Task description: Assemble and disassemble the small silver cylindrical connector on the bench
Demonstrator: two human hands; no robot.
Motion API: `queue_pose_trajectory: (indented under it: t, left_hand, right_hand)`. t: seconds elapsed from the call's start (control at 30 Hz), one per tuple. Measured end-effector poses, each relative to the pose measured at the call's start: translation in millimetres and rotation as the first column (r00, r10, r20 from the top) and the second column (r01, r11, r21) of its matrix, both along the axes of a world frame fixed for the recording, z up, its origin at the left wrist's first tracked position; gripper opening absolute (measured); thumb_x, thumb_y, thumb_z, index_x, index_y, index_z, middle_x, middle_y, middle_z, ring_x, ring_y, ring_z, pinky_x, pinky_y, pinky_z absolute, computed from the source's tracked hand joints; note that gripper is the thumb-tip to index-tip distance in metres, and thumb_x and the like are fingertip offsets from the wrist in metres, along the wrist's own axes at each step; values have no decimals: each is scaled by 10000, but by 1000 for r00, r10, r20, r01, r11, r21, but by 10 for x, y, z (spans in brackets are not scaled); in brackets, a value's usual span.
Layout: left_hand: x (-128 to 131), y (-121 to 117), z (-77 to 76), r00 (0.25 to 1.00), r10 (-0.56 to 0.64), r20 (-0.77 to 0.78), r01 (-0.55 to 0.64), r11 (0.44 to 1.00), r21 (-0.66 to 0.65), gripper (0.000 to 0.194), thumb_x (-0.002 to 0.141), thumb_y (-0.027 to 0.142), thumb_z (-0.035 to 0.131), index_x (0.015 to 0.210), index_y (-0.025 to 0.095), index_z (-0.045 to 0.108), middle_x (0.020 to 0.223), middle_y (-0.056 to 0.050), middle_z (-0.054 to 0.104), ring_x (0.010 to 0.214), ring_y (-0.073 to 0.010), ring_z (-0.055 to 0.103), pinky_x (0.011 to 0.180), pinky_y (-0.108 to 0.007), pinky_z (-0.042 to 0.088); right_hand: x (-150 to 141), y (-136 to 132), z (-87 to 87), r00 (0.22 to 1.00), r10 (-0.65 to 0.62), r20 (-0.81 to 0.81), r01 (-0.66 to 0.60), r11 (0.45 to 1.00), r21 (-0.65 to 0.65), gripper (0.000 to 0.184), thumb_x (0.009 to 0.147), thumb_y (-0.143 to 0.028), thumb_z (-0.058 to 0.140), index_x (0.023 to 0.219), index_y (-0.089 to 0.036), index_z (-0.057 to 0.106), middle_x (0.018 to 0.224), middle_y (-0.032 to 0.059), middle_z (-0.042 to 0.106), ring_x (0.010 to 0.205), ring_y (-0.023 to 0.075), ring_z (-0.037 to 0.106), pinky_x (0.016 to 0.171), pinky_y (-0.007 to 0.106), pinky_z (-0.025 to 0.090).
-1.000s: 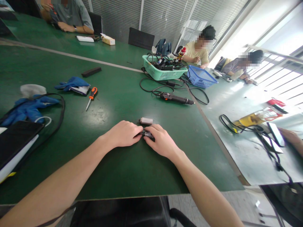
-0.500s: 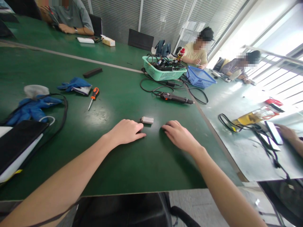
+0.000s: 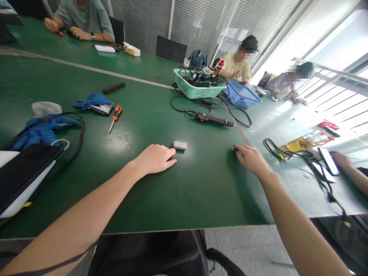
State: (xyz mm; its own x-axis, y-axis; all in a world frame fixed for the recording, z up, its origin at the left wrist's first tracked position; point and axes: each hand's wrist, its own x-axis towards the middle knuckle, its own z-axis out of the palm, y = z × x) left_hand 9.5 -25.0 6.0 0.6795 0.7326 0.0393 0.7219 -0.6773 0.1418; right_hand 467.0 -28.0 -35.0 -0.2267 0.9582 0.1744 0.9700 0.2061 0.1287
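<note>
Our left hand (image 3: pixel 153 159) rests on the smooth green table (image 3: pixel 198 191), fingers pressed together, just beside a metal cylinder (image 3: pixel 179 145); near the table's edge, our right hand (image 3: pixel 251 159) pinches a small dark piece (image 3: pixel 237 150).

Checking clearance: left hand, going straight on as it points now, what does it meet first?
Likely the silver cylinder just past the fingertips of the left hand; depth is unclear.

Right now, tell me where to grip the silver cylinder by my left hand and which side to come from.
Pinch the silver cylinder across its curved sides at mid-length, coming from above with your left hand, which sits at its near end. It lies on its side on the green table, so the top is free.
</note>
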Motion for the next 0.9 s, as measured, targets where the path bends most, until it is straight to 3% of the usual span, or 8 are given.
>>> queue_pose_trajectory:
  t: [0.1,0.2,0.3,0.4,0.57,0.67,0.8,0.9]
  left_hand:
    - [-7,-4,-2,1000,0,11,0,1000,-18,322,944,466,434,881,215,626,861,-72,725,740,-221,672,647,-313,442]
    - [-15,-5,-1,1000,-4,12,5,1000,-30,320,945,460,432,905,216,634,877,-77,728,762,-233,677,670,-326,456]
    - [-20,1,0,1000,-6,1,6,1000,-17,314,947,451,430,896,213,629,872,-78,729,770,-233,682,658,-323,456]
    - [-18,8,8,1000,-8,-2,8,1000,4,309,950,433,424,885,209,627,876,-76,728,769,-224,685,644,-315,456]
    - [-23,10,28,1000,22,-10,-22,999,29,298,944,395,424,889,202,643,872,-82,726,787,-226,690,680,-325,476]
    - [-42,21,31,996,89,-31,-86,993,75,287,941,366,408,895,199,637,854,-94,721,775,-246,691,668,-344,475]
    - [-59,30,31,979,200,-42,-195,975,110,234,912,372,451,963,206,608,817,-90,709,741,-246,683,634,-337,457]
    - [-46,13,46,987,160,-31,-156,983,94,232,911,387,450,981,213,586,815,-78,707,734,-243,681,620,-329,444]
  right_hand:
    - [-33,-3,78,999,-33,-2,33,999,-1,534,925,-347,492,1405,-112,501,1167,166,681,1072,298,624,931,413,496]
    - [-292,-16,245,999,-52,-1,52,997,59,600,904,-404,535,1417,-101,473,1192,185,663,1118,329,593,932,445,488]
    - [-869,-27,440,1000,27,-5,-27,995,93,537,914,-373,530,1390,-129,500,1212,182,646,1152,342,559,958,476,461]
    - [-1601,-6,557,979,194,-68,-189,979,78,451,930,-333,526,1345,-157,530,1238,167,625,1168,333,538,988,479,435]
    - [-2518,107,481,879,413,-238,-430,903,-21,377,929,-313,554,1284,-187,550,1147,127,636,1101,284,554,958,415,459]
    - [-2704,147,380,876,409,-257,-429,903,-27,316,936,-242,526,1241,-167,562,1120,133,628,1066,274,555,944,411,465]
    - [-2662,41,335,855,391,-339,-426,904,-31,291,946,-196,495,1231,-176,553,1104,113,625,1051,251,553,935,393,473]
    - [-2595,-117,351,810,403,-425,-468,882,-56,300,937,-192,520,1235,-198,550,1101,90,633,1044,238,557,933,384,479]
